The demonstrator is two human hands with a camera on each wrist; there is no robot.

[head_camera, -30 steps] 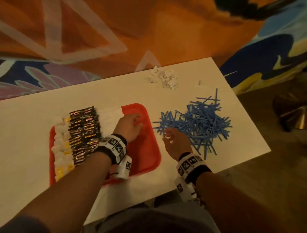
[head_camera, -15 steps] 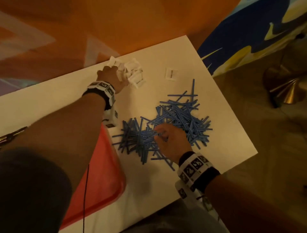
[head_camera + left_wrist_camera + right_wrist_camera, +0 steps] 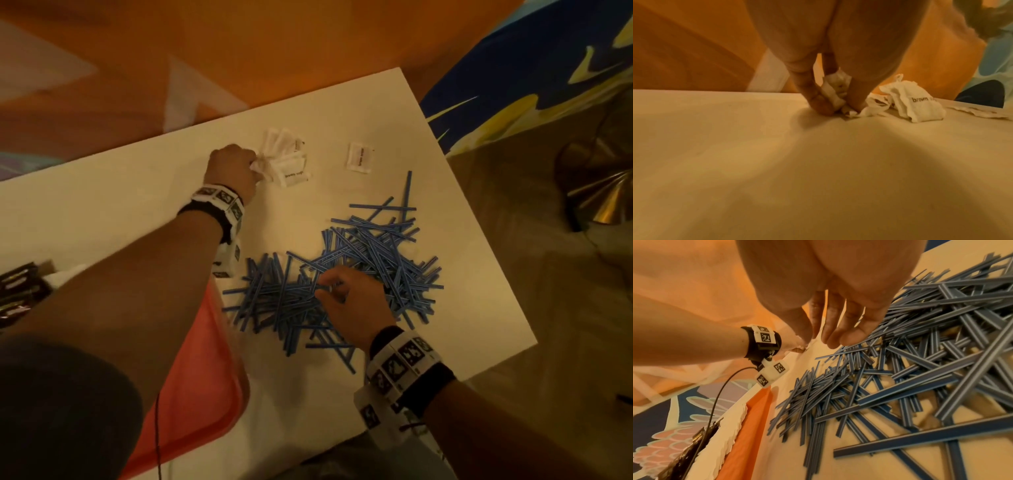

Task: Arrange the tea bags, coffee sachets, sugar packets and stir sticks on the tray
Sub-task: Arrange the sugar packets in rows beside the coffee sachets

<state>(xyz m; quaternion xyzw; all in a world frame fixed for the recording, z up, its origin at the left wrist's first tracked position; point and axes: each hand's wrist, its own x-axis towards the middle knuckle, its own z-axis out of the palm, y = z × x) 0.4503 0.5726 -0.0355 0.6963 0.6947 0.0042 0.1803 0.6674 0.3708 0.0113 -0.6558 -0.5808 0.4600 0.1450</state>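
Note:
At the table's far edge lies a heap of white sugar packets (image 3: 286, 161), and my left hand (image 3: 255, 168) grips several of them. The left wrist view shows its fingers (image 3: 818, 100) pinching crumpled packets (image 3: 835, 95) against the tabletop, with a "brown" labelled packet (image 3: 920, 104) beside them. My right hand (image 3: 329, 291) rests over a loose pile of blue stir sticks (image 3: 370, 260). In the right wrist view its fingers (image 3: 838, 331) are straight and hold nothing above the stir sticks (image 3: 900, 369). The red tray (image 3: 205, 377) lies under my left forearm, with dark coffee sachets (image 3: 17, 291) at its left.
A single sugar packet (image 3: 359, 157) lies apart, right of the heap. The white table (image 3: 102, 205) ends close behind the packets and to the right of the sticks. A brass lamp base (image 3: 603, 192) stands on the floor at right.
My left hand left the tray, reached to the far sugar packets and closed on them. The right hand stayed on the stir sticks. My view swung right and nearer.

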